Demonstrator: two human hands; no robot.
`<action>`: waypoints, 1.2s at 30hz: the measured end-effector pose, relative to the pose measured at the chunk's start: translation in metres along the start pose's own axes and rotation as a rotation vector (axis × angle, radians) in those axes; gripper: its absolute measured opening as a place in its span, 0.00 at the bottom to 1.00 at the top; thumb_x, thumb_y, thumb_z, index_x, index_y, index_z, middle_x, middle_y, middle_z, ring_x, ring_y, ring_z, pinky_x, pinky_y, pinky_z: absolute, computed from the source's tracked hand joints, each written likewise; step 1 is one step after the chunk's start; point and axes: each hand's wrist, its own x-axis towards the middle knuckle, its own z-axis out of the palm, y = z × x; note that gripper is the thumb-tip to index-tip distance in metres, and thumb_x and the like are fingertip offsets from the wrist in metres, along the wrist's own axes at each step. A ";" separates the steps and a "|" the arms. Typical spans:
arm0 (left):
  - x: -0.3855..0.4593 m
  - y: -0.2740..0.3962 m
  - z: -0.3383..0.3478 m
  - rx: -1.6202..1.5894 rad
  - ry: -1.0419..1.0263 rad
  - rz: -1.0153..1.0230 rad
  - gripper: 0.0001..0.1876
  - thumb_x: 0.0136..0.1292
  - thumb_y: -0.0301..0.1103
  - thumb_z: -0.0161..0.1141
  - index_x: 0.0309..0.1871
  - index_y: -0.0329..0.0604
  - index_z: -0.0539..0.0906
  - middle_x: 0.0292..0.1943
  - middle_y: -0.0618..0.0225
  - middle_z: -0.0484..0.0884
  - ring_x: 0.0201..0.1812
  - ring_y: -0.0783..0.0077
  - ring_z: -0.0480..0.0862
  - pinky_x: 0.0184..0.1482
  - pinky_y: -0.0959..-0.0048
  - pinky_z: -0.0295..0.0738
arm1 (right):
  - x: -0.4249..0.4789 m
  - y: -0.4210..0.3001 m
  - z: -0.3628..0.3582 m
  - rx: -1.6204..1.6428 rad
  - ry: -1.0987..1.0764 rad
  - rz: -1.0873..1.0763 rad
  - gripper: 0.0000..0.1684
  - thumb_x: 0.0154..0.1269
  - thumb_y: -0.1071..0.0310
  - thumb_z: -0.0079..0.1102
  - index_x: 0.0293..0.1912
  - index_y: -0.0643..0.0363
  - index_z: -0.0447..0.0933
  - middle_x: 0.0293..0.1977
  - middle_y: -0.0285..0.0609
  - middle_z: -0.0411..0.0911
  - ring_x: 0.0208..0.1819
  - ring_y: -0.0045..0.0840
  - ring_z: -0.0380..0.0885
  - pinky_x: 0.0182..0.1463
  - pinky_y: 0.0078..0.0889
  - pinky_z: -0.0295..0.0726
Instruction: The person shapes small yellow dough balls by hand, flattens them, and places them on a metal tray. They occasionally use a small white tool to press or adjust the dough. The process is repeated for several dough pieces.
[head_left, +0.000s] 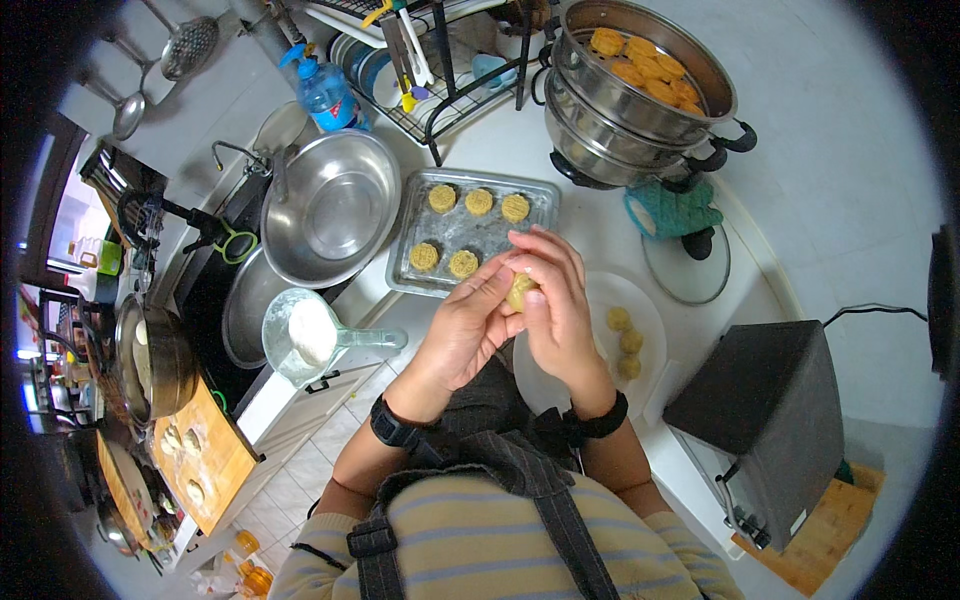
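Between the fingers of my left hand (469, 330) and my right hand (559, 319) is a small yellowish dough ball (519, 291), partly covered by my fingers and thumbs. Both hands are in contact with it, above the near edge of a metal baking tray (469, 225). Several stamped round pastries (478, 202) sit in two rows on that tray; my hands hide its near right corner. To the right of my right hand, a white plate (646, 296) bears three pale dough balls (631, 342) in a line.
A steel basin (341, 206) and a jug of white flour (313, 330) stand left. Back right is a stacked steamer pot (637, 112) with orange pastries (645, 64). A glass lid (690, 274), an oven mitt (671, 206) and a countertop oven (765, 420) are right; a floured wooden board (214, 465) lies lower left.
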 end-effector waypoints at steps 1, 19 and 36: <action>0.000 0.001 -0.001 -0.082 -0.065 -0.012 0.24 0.74 0.39 0.41 0.67 0.32 0.58 0.59 0.56 0.71 0.59 0.66 0.75 0.59 0.69 0.74 | 0.001 -0.002 -0.002 0.063 0.016 0.011 0.25 0.65 0.61 0.46 0.59 0.62 0.67 0.62 0.49 0.65 0.63 0.45 0.62 0.68 0.45 0.56; -0.002 0.005 0.002 0.502 -0.279 0.204 0.33 0.71 0.29 0.48 0.73 0.41 0.45 0.69 0.61 0.56 0.68 0.67 0.61 0.68 0.70 0.54 | -0.007 -0.011 0.011 0.495 0.298 0.166 0.27 0.65 0.61 0.54 0.60 0.62 0.67 0.60 0.49 0.68 0.64 0.40 0.64 0.65 0.39 0.63; -0.020 0.023 0.012 0.697 -0.334 0.252 0.29 0.72 0.45 0.45 0.69 0.40 0.56 0.59 0.59 0.64 0.48 0.68 0.72 0.49 0.73 0.71 | 0.037 -0.025 -0.048 0.299 -0.072 0.021 0.13 0.55 0.68 0.60 0.42 0.52 0.80 0.60 0.46 0.70 0.66 0.39 0.59 0.69 0.43 0.53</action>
